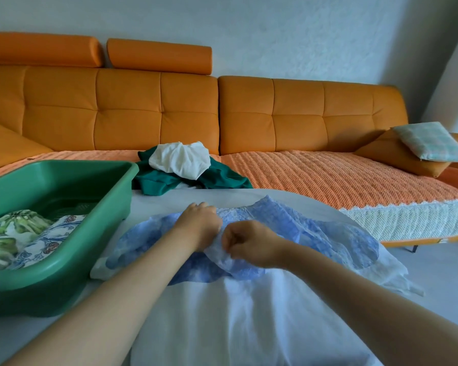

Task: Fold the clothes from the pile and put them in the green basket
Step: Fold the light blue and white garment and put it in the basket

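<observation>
A light blue patterned garment (315,233) with a white lining lies spread on the white table (222,326) in front of me. My left hand (200,221) rests on its upper middle, fingers curled into the fabric. Just to the right, my right hand (249,243) is closed, pinching a fold of the same garment. The green basket (64,265) stands at the left on the table and holds two folded printed clothes (19,239). The pile (183,167), a white piece on top of dark green ones, lies on the sofa seat behind the table.
An orange sofa (275,109) with an orange knitted cover runs across the back. Two cushions (421,146) lie at its right end. The grey floor shows at the right of the table.
</observation>
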